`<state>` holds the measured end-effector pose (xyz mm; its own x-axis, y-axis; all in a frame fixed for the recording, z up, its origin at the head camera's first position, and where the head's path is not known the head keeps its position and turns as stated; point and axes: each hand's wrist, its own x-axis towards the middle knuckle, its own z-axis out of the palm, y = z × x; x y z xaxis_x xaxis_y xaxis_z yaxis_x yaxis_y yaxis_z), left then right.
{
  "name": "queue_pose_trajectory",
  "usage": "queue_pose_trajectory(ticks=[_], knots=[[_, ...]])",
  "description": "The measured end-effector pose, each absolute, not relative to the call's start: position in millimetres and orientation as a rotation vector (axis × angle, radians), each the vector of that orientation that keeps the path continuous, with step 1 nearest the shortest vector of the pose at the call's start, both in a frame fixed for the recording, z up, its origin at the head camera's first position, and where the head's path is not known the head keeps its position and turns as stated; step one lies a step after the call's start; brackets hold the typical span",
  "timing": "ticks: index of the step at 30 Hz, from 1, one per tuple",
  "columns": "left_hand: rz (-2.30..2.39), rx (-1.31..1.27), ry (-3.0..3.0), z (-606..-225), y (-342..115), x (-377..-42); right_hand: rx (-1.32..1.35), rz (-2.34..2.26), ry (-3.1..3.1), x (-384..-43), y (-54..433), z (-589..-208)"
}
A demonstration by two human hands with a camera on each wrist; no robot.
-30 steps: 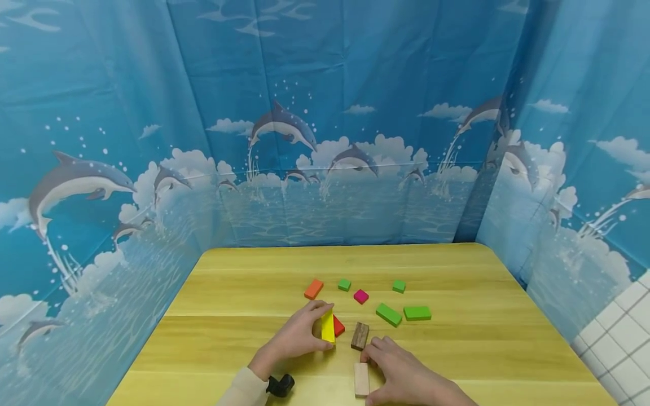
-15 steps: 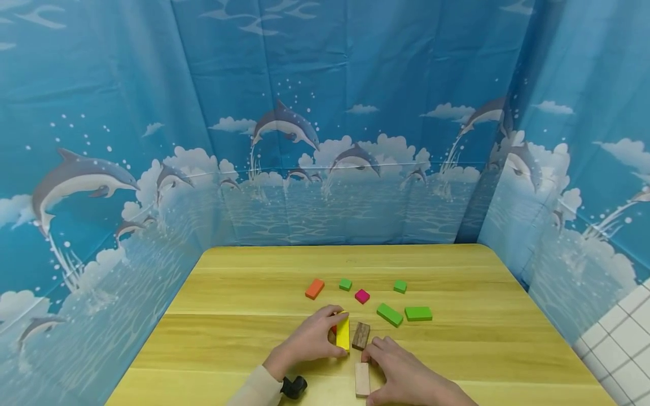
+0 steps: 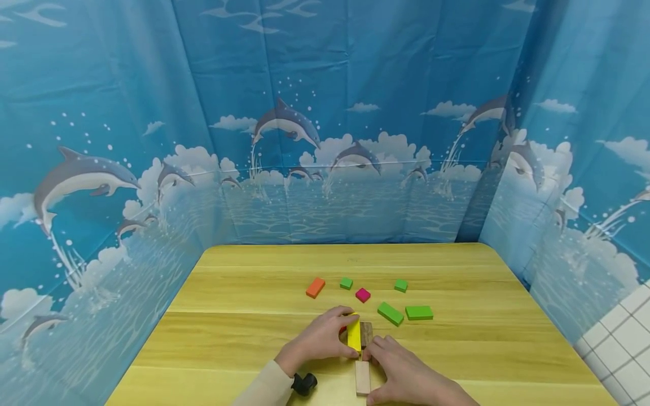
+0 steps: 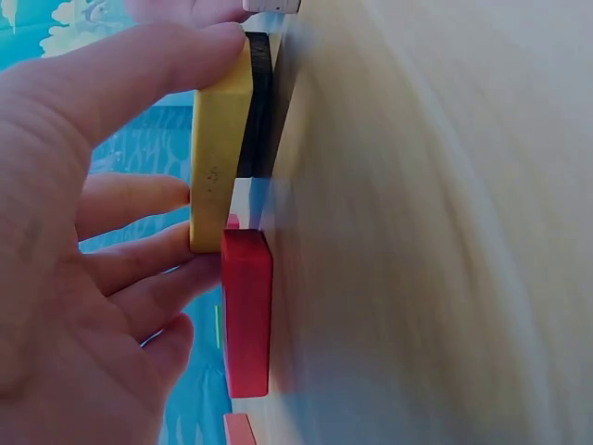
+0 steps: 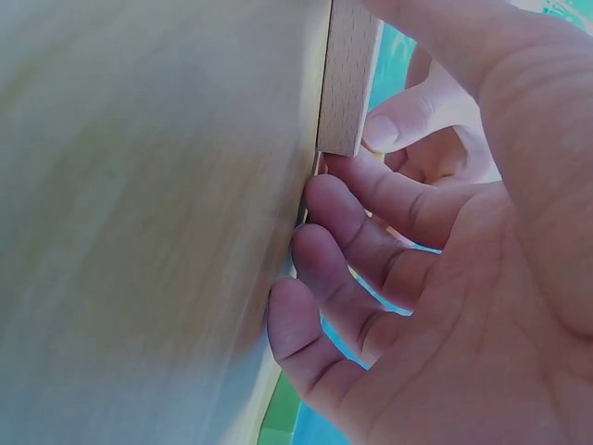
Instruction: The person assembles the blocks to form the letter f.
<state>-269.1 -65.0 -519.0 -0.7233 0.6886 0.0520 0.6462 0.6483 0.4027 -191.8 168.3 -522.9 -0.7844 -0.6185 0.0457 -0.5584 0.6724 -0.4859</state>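
My left hand (image 3: 325, 336) pinches a yellow block (image 3: 354, 334) by its two ends, between thumb and fingertips. The left wrist view shows this block (image 4: 219, 158) raised off the table, close to the dark brown wooden block (image 3: 367, 334) and partly covering it in the head view. Below the left fingers lies a red block (image 4: 246, 315), mostly hidden from the head. My right hand (image 3: 406, 373) holds a pale wooden block (image 3: 363, 378) lengthwise between thumb and index finger, at the table's near side; its other fingers are bent beside the tabletop.
Farther back on the yellow wood-grain table (image 3: 244, 293) lie an orange block (image 3: 315, 287), a magenta block (image 3: 363, 295), two small green blocks (image 3: 346, 283) and two longer green blocks (image 3: 390, 313). A blue dolphin curtain (image 3: 325, 208) stands behind the table. A black device (image 3: 304, 384) sits at the left wrist.
My left hand has carried the yellow block rightward, from over the red block to the brown block. The right hand and the pale block have stayed nearly still.
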Motion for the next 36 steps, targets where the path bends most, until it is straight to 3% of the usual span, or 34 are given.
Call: queue_pose_trajectory(ticks=[36], knots=[[0.669,1.18,2.673,-530,-75,-269,-0.853,-0.626,2.872,-188,164,-520]])
